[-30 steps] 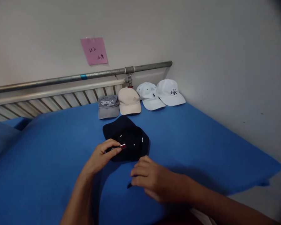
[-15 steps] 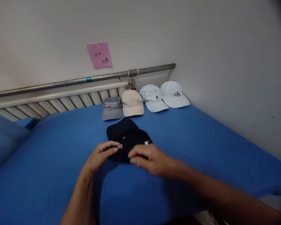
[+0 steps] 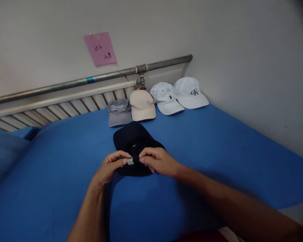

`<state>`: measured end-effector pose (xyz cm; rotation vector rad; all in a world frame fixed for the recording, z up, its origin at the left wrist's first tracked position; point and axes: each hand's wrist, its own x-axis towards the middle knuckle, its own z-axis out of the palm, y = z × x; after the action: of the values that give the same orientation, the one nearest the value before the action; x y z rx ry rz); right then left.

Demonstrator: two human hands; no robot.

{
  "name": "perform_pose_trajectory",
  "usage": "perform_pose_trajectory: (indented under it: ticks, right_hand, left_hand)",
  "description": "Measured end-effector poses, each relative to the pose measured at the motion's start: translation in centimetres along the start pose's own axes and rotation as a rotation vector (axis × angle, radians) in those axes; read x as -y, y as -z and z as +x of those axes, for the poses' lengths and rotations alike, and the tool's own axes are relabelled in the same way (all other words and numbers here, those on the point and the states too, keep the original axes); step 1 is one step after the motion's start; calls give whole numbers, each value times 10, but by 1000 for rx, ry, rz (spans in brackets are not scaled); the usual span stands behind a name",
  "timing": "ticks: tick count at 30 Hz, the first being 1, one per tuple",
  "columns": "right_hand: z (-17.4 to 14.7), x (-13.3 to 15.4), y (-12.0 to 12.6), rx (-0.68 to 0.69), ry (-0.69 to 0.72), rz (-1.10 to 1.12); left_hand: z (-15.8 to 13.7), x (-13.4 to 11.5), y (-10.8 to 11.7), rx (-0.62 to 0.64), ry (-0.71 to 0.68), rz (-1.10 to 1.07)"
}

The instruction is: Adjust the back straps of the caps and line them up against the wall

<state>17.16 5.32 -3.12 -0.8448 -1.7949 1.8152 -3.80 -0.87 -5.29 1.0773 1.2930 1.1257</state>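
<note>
A black baseball cap [image 3: 132, 136] rests on the blue sheet, its brim toward the far side and its back strap toward me. Between finger and thumb, my left hand [image 3: 108, 168] pinches the strap beside a small silver buckle [image 3: 130, 161]. My right hand [image 3: 159, 161] pinches the dark strap just right of that buckle, fingers closed. Part of the cap's right side is hidden behind the right hand.
Behind it stand a grey cap [image 3: 120, 116], a beige cap [image 3: 142, 107], a pale cap with a small logo [image 3: 166, 99] and a white cap [image 3: 189, 94] in a row. A radiator [image 3: 65, 107] and metal pipe [image 3: 111, 74] run along the wall, below a pink note [image 3: 100, 49].
My right hand has moved slightly up and left and now pinches the strap beside the buckle. The left hand keeps its hold. The camera view has shifted a little.
</note>
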Motion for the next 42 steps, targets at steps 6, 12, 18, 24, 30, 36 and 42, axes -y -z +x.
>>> perform_pose_trajectory:
  ticks: [6,12,18,24,30,36,42]
  right_hand:
    - [-1,-4,1,-30,7,-35]
    - [-2,-6,0,-28,53,-83]
    - [-4,-6,0,34,75,-72]
    - [-3,-10,1,33,73,-68]
    - [-2,-10,3,49,79,-51]
    - [-2,-9,2,75,65,-73]
    - [-1,-10,1,73,71,-82]
  left_hand:
    - [0,-2,-4,1,36,-22]
    - [-1,-3,-5,-6,22,-29]
    - [-1,-3,-5,-1,42,-24]
    - [1,-2,-6,2,40,-28]
    - [1,-3,-8,-12,49,-86]
    - [4,-3,-9,-22,54,-76]
    - [4,-3,-12,-10,73,-76]
